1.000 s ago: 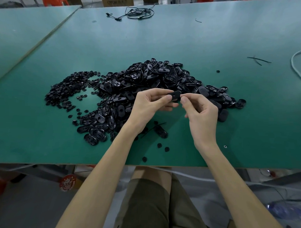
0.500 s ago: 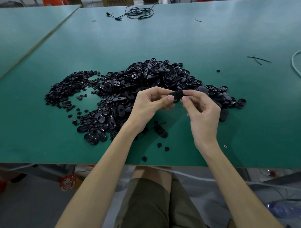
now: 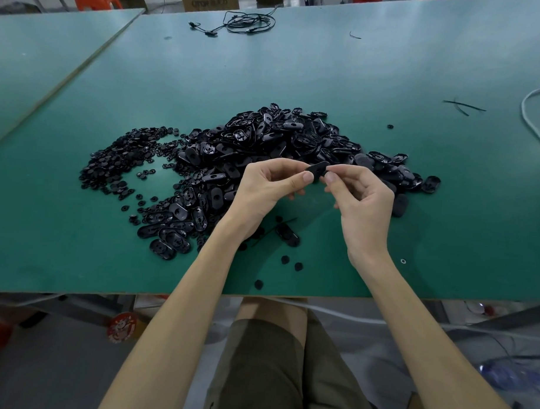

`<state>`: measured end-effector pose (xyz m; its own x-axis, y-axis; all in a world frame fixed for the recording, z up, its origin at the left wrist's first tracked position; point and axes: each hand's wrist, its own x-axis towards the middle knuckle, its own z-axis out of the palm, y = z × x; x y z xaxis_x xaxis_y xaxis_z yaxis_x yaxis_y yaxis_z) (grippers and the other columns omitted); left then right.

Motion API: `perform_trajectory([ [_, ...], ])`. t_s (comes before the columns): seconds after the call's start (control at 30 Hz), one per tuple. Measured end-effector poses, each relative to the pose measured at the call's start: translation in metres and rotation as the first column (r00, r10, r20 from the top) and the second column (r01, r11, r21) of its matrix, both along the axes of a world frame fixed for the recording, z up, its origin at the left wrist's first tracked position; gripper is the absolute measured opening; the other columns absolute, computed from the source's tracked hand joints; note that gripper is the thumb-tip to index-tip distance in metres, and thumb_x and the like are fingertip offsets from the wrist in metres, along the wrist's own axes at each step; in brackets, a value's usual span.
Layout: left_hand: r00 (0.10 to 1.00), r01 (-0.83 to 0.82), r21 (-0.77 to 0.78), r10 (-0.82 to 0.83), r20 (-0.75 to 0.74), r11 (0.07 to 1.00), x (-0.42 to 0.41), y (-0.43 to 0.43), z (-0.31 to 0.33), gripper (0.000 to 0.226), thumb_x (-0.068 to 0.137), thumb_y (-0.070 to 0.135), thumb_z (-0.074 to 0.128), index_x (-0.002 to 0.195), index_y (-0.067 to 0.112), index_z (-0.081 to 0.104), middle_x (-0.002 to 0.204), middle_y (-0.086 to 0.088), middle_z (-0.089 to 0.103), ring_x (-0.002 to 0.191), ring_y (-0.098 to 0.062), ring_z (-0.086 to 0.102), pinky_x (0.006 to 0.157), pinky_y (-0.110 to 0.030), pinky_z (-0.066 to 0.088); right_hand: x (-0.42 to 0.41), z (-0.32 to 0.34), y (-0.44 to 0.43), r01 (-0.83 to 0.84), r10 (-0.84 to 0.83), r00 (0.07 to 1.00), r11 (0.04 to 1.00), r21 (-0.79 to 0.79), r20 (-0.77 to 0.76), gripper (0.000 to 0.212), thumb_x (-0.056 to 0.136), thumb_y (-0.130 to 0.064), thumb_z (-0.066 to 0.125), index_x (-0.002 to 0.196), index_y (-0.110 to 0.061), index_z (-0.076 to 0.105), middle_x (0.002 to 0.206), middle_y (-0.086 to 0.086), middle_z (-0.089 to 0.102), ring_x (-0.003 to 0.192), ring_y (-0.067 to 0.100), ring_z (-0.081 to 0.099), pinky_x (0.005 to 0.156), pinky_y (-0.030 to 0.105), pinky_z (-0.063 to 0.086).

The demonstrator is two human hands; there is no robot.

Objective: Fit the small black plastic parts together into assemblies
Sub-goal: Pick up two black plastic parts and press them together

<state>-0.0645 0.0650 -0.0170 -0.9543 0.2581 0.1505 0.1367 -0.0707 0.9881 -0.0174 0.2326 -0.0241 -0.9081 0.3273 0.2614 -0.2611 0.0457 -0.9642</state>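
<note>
One head-worn wide-angle view only. It looks forward and down across the tabletop (image 3: 328, 68) from its near edge, at close range; left hand (image 3: 263, 188) and right hand (image 3: 363, 201) sit centre-frame, lap (image 3: 266, 366) below.

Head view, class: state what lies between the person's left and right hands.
A small black oval plastic part, pinched at its ends by the left hand and right hand; the head view shows it.

Both forearms reach forward, left grip (image 3: 269, 186) and right grip (image 3: 364, 195) pinching 1 black part (image 3: 317, 169) between them.
</note>
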Motion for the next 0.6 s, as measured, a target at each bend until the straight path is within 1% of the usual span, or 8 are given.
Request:
perform_trajectory([
  [0.1,1.000,0.014,-0.027,-0.014,0.014,1.000,-0.0008,0.0000,-0.0009,0.012,0.089,0.016,0.082,0.101,0.015,0.082,0.084,-0.001,0.077,0.074,-0.012,0.066,0.070,-0.024,0.054,-0.0005,-0.0013,-0.0002,0.009,-0.009,1.000,1.000,0.028,0.010,0.010,0.095,-0.020,0.075,0.096,-0.029,0.077,0.091,-0.009,0.078,0.087,0.010,0.072,0.079,0.031,0.054],
  [0.17,1.000,0.020,-0.035,-0.019,0.017,0.999,-0.0006,0.0002,-0.0014,0.012,0.089,0.016,0.082,0.101,0.015,0.082,0.084,-0.002,0.077,0.074,-0.013,0.067,0.071,-0.024,0.054,-0.0006,-0.0014,-0.0004,0.017,-0.017,1.000,0.999,0.040,0.011,0.009,0.094,-0.021,0.076,0.095,-0.030,0.077,0.091,-0.010,0.078,0.086,0.008,0.071,0.080,0.030,0.054],
  [0.27,0.999,0.032,-0.043,-0.031,0.013,0.999,0.0000,0.0004,-0.0015,0.013,0.088,0.014,0.082,0.101,0.014,0.082,0.085,-0.004,0.077,0.075,-0.013,0.069,0.072,-0.023,0.054,-0.0004,-0.0008,-0.0004,0.034,-0.034,0.999,0.998,0.056,0.009,0.009,0.094,-0.020,0.076,0.095,-0.029,0.077,0.092,-0.010,0.078,0.088,0.009,0.072,0.084,0.030,0.056],
  [0.37,0.999,0.036,-0.057,-0.036,0.006,0.998,0.0004,0.0004,-0.0013,0.013,0.088,0.014,0.082,0.101,0.013,0.082,0.086,-0.006,0.078,0.077,-0.014,0.070,0.072,-0.023,0.055,0.0006,0.0002,-0.0008,0.045,-0.046,0.999,0.996,0.077,0.008,0.008,0.094,-0.021,0.076,0.093,-0.029,0.076,0.090,-0.010,0.077,0.087,0.011,0.072,0.083,0.030,0.057],
  [0.5,0.999,0.031,-0.057,-0.031,0.009,0.998,0.0010,0.0015,-0.0010,0.012,0.088,0.011,0.082,0.100,0.010,0.081,0.086,-0.007,0.078,0.076,-0.014,0.072,0.071,-0.022,0.055,0.0020,0.0010,-0.0024,0.075,-0.075,0.997,0.984,0.159,-0.009,0.003,0.095,-0.018,0.075,0.093,-0.021,0.075,0.090,-0.006,0.075,0.084,0.015,0.069,0.082,0.041,0.058],
  [0.6,0.999,0.034,-0.060,-0.034,0.004,0.998,0.0014,0.0022,-0.0010,0.014,0.088,0.010,0.081,0.102,0.008,0.080,0.086,-0.008,0.079,0.076,-0.014,0.072,0.071,-0.023,0.056,0.0028,0.0023,-0.0029,0.093,-0.093,0.996,0.980,0.176,-0.009,0.002,0.096,-0.017,0.074,0.095,-0.018,0.075,0.093,-0.002,0.074,0.085,0.017,0.069,0.082,0.046,0.057],
])
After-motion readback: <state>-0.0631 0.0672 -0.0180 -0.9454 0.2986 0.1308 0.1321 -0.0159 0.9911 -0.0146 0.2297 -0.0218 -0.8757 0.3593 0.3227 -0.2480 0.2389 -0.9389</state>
